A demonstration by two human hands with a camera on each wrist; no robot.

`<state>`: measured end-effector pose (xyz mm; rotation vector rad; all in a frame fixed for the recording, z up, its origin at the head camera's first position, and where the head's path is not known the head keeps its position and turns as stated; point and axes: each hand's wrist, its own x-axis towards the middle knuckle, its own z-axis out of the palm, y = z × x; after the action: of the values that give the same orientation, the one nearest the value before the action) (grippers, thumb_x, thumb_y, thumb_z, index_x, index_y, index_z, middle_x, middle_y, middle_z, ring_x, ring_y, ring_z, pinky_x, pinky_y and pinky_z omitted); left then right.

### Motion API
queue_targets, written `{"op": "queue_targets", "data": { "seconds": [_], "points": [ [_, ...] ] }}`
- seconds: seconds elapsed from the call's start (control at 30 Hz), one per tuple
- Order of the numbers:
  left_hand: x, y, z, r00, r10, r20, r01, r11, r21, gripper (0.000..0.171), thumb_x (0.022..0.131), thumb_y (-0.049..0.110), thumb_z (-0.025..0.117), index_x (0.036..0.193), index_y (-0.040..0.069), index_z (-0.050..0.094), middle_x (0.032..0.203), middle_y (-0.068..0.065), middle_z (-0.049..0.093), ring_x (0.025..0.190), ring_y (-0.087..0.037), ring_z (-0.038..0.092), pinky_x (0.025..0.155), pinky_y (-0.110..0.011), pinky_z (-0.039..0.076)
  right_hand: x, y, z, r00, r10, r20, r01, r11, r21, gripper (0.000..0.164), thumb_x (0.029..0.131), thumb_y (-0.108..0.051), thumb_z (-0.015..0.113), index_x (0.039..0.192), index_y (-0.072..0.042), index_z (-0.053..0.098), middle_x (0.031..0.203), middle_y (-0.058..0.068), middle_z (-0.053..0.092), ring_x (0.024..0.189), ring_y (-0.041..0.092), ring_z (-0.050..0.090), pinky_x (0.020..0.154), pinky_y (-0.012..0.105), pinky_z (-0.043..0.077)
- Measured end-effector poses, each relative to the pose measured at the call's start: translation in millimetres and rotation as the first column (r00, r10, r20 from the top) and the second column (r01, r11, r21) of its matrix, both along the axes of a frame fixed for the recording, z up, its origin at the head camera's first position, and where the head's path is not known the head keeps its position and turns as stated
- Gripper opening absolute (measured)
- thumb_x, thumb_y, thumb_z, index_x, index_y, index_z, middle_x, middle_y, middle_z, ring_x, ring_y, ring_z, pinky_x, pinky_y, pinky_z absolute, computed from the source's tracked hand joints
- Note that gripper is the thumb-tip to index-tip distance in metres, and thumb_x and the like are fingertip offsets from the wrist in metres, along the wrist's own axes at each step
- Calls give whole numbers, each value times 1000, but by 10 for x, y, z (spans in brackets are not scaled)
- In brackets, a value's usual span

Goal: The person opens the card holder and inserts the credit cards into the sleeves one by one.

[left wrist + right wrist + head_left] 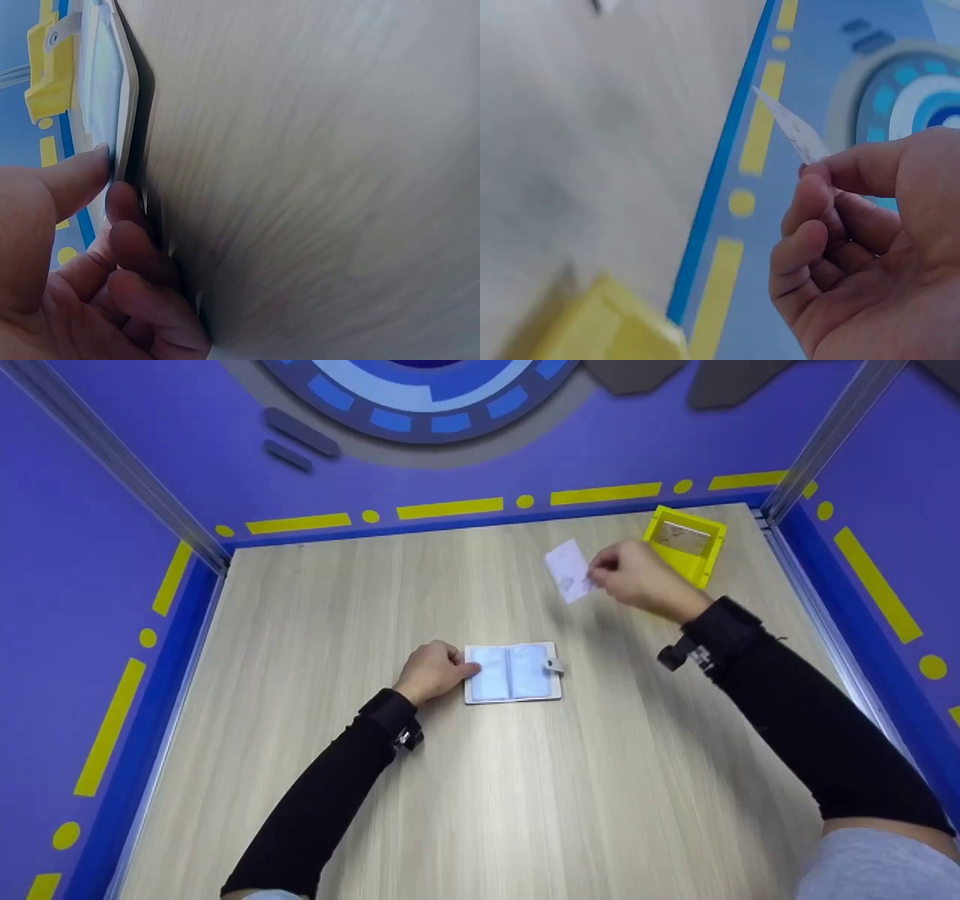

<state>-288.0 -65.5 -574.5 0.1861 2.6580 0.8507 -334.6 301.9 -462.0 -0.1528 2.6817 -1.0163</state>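
Observation:
An open card holder (510,673) with clear sleeves and a white snap strap (554,665) lies on the table in the head view. My left hand (433,670) pinches its left edge, the thumb on top and the fingers below, as the left wrist view (97,247) shows. Between thumb and fingertips, my right hand (637,577) pinches a pale printed card (568,571) by one edge, raised over the table's back right part. Seen nearly edge-on, the same card (791,131) points away from the fingers in the right wrist view.
Behind the right hand, a yellow box (686,570) stands at the table's back right corner with another card (681,538) inside it. Blue-purple walls with yellow markings and metal corner posts enclose the wooden table (337,607) at the back and both sides.

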Motion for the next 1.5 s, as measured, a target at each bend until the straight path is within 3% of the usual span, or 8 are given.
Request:
{"op": "queue_targets", "data": {
  "seconds": [0.2, 0.33, 0.57, 0.73, 1.03, 1.5],
  "points": [
    [-3, -9, 7, 1000, 4, -12, -4, 1000, 7, 43, 98, 45, 81, 70, 21, 61, 67, 10, 51, 68, -13, 50, 64, -29, 36, 239, -441, -282, 994, 74, 79, -74, 997, -7, 23, 107, -20, 64, 113, -6, 81, 108, 17, 77, 90, 24, 65, 75, 32, 54],
    [2, -6, -7, 1000, 7, -9, -7, 1000, 4, 42, 98, 45, 82, 70, 22, 62, 68, 10, 52, 70, -14, 50, 65, -29, 36, 405, -655, -483, 988, 79, 133, -78, 997, -13, 20, 104, -21, 66, 102, -8, 81, 98, 11, 75, 82, 19, 62, 70, 31, 50],
    [20, 3, -8, 1000, 9, -9, -8, 1000, 16, 38, 98, 44, 82, 73, 20, 66, 70, 9, 54, 71, -14, 52, 65, -28, 37, 519, -826, -695, 985, 88, 149, -93, 995, 31, 20, 98, -20, 66, 82, -11, 73, 76, -3, 61, 70, 15, 53, 63, 29, 41],
    [11, 4, -10, 1000, 1, 9, -1, 1000, 24, 39, 98, 43, 82, 72, 21, 64, 69, 9, 52, 70, -14, 51, 65, -29, 36, 537, -856, -760, 983, 81, 167, -94, 993, 68, 32, 98, -22, 65, 67, -17, 60, 66, -7, 51, 62, 13, 47, 58, 29, 36],
    [4, -3, 14, 1000, 8, 24, -9, 1000, 21, 38, 99, 41, 80, 71, 21, 64, 68, 10, 51, 70, -14, 50, 64, -28, 36, 546, -887, -811, 978, 72, 197, -91, 992, 87, 35, 96, -24, 64, 63, -20, 54, 62, -9, 44, 59, 13, 42, 56, 30, 31],
    [-5, 1, 11, 1000, 5, 26, -5, 1000, 21, 38, 99, 41, 81, 71, 21, 64, 69, 9, 52, 71, -15, 51, 66, -29, 37, 540, -948, -853, 976, 101, 195, -121, 988, 95, 33, 97, -25, 67, 65, -20, 57, 64, -7, 51, 62, 13, 48, 58, 29, 36]
  ]
}}
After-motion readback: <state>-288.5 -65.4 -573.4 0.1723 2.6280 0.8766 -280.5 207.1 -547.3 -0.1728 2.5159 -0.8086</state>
